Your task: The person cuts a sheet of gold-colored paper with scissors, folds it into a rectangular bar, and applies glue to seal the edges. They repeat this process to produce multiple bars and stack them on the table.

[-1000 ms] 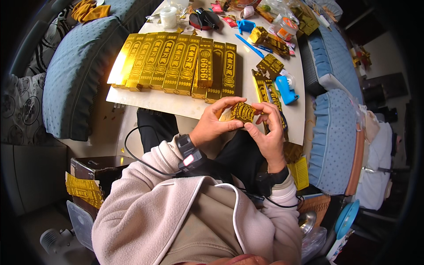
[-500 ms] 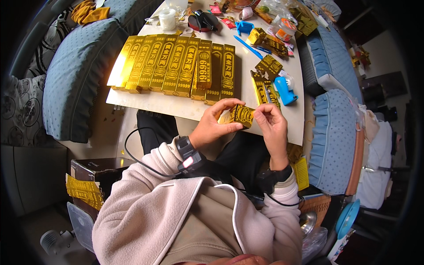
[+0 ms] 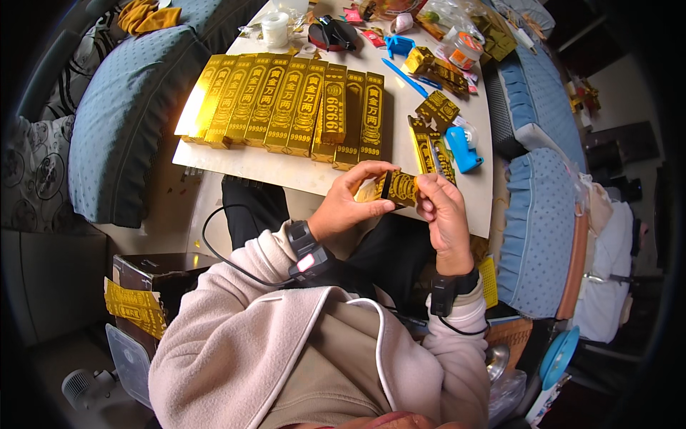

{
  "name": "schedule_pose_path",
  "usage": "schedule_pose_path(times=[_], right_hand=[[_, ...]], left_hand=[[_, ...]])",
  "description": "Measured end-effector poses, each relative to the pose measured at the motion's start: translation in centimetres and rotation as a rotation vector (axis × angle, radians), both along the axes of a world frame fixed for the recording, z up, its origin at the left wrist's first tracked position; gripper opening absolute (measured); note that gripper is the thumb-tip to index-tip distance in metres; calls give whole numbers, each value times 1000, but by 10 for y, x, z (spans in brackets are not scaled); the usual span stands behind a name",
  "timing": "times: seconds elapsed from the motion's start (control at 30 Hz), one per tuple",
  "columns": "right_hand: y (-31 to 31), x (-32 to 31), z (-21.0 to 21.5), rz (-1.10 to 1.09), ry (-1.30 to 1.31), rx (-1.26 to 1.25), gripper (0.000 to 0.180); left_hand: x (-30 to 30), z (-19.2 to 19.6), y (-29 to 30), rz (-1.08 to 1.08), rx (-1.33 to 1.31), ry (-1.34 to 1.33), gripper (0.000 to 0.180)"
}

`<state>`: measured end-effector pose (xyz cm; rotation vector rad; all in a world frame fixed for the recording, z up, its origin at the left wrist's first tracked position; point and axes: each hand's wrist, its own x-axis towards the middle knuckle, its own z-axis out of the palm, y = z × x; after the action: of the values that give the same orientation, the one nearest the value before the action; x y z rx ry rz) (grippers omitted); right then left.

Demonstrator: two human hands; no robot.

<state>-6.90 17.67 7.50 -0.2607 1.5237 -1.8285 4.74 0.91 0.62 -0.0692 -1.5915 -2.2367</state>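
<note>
Both hands at mid-frame, just below the table's (image 3: 236, 161) near edge, working one small gold foil-paper piece (image 3: 397, 187) w/ dark print. Left hand (image 3: 350, 204) grips its left end, thumb on top and fingers curled under; right hand (image 3: 441, 214) pinches the right end w/ fingertips. So both closed on the same piece, held between them above the lap, clear of the tabletop.

Upper-center of frame: row of finished gold paper bars (image 3: 286, 104) side by side on the white table, long sides touching, one shorter bar lying on top toward the right of the row. Right of the row: flat gold foil strips (image 3: 427, 146) and a blue tape dispenser (image 3: 464, 146), near the right hand. Further up: white tape roll (image 3: 275, 28), more gold folded pieces (image 3: 437, 71), misc clutter.

Blue cushioned seats left (image 3: 121, 121) and right (image 3: 536, 236) of the table. Lower left: dark box (image 3: 161, 275) w/ gold foil sheets (image 3: 132, 307) draped over its edge. Black bands on both wrists, cable from the left one.
</note>
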Motion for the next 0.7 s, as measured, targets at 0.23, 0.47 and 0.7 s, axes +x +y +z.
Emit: schedule_pose_path(times=[0.23,0.47,0.7], right_hand=[[-3,3,-2,14,62,19,13],[-5,8,-3,-7,150,69,15],[-7,11,1,-30,273,95,15]], left_hand=[[0,0,0,3,-23,15,64],[0,3,4,41,9,29,61],[-1,0,3,44,-12,43,61]])
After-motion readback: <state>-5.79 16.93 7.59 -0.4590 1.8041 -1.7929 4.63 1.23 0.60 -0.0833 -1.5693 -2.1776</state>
